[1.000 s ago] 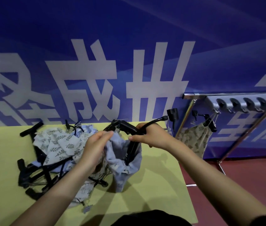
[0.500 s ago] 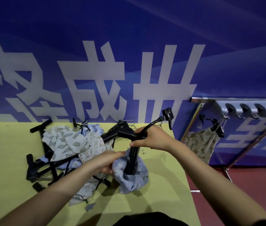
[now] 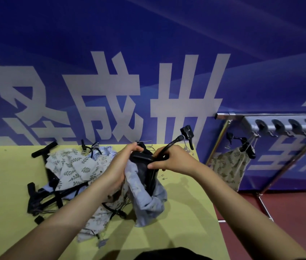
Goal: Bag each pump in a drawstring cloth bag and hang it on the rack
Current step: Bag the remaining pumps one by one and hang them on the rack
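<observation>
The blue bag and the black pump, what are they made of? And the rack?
The blue bag looks like soft woven cloth: it slumps and folds, matte. The black pump seems hard plastic, perhaps with metal parts; its handle shows a dull sheen. The rack looks like polished metal: its bar glints.

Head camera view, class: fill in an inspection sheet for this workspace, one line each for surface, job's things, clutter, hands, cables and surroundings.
Surface: yellow table, its top partly covered by a pile of goods.
Job's things: black pump standing in a pale blue cloth bag; leaf-print bags heaped on more pumps; one filled leaf-print bag hanging on the rack.
Clutter: small metal pins on the table.
Hands: left hand holds the bag's rim; right hand has its grip on the pump's handle and hose.
Cables: pump hose sticking up, drawstrings trailing.
Surroundings: blue banner wall, red floor.
</observation>
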Demonstrator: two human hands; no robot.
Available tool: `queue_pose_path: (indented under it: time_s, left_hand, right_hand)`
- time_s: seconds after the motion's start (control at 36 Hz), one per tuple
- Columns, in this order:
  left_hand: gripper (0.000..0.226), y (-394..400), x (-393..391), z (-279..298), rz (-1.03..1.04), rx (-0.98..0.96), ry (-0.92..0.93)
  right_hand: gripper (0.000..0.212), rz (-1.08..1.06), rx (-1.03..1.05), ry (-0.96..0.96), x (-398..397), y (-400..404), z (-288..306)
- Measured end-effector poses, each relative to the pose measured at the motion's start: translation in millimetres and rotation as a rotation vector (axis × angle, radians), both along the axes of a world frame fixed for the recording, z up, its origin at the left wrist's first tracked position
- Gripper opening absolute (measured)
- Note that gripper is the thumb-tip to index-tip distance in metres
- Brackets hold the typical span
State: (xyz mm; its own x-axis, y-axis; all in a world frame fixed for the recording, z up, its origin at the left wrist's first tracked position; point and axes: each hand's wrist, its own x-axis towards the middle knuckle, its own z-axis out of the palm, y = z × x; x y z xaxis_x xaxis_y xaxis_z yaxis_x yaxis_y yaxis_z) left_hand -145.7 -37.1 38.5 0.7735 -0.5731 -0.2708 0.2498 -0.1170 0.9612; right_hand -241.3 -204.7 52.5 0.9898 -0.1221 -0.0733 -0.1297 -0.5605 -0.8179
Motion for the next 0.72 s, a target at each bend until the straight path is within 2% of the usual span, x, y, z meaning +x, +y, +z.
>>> queue_pose_path:
  time_s: [0.06, 0.11, 0.17, 0.31, 0.39, 0.42, 0.5, 0.61, 0.72]
  left_hand:
    - [0.04, 5, 1, 2, -0.037, 0.072, -0.143]
    - [0.03, 9, 3, 0, -0.075, 0.127, -0.234]
    - [0.025, 11, 4, -1, -0.085, 0.151, -0.246]
    - [0.012, 8, 5, -2, -0.007, 0.158, -0.233]
    - [0.017, 8, 7, -1, 0.024, 0.167, -0.217]
    - [0.019, 8, 9, -3, 0.029, 0.166, -0.211]
    - [0.022, 5, 11, -7, 0.056, 0.151, -0.207]
    - [0.019, 0, 9, -9, 0.108, 0.16, -0.233]
    - [0.032, -3, 2, -8, 0.124, 0.138, -0.232]
  right_hand:
    - [0.017, -0.023, -0.047, -0.008, 3, 0, -4]
    - [0.02, -0.031, 0.057, -0.047, 5, -2, -9]
    - [0.024, -0.073, 0.212, -0.091, 4, -4, -16]
    - [0.016, -0.188, 0.353, -0.231, -1, -8, -42]
    - [0.009, -0.342, 0.49, -0.264, -5, -1, -61]
    - [0.013, -0.41, 0.509, -0.258, -7, 3, -68]
    - [0.025, -0.477, 0.434, -0.148, -12, 17, -96]
    - [0.035, -0.358, 0.296, 0.08, -14, 38, -118]
    - [0.041, -0.314, 0.062, 0.272, -11, 49, -128]
